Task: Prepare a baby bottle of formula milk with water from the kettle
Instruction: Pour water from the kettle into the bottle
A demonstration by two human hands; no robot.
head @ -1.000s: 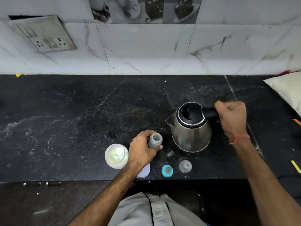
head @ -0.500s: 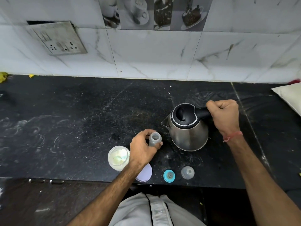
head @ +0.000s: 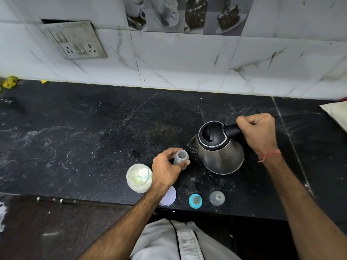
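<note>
We look down on a black speckled stone counter (head: 84, 139) that fills the middle band of the frame, with white marble-veined wall tiles (head: 178, 59) above it and a grey metal socket plate (head: 75, 41) in the upper left. Right of centre stands the rounded stainless steel kettle with a black lid and black handle (head: 218, 147), its spout pointing toward the left of the frame. The right hand (head: 258, 131) sits at the kettle's right, fingers curled tight into a fist around the handle; whether the kettle's base touches the counter we cannot tell. Below and left of the kettle, near the centre of the frame, the left hand (head: 166, 168) wraps its thumb and fingers around the small clear plastic baby bottle (head: 181, 156), which stands upright with its open mouth just beside the spout. Left of that hand is an open round glass jar of pale powder (head: 139, 177), and under the wrist lies a flat white round lid (head: 169, 197). Along the counter's lower edge, right of the lid, sit a teal ring with the bottle's teat (head: 195, 201) and, beside it, a clear domed plastic cap (head: 217, 198).
</note>
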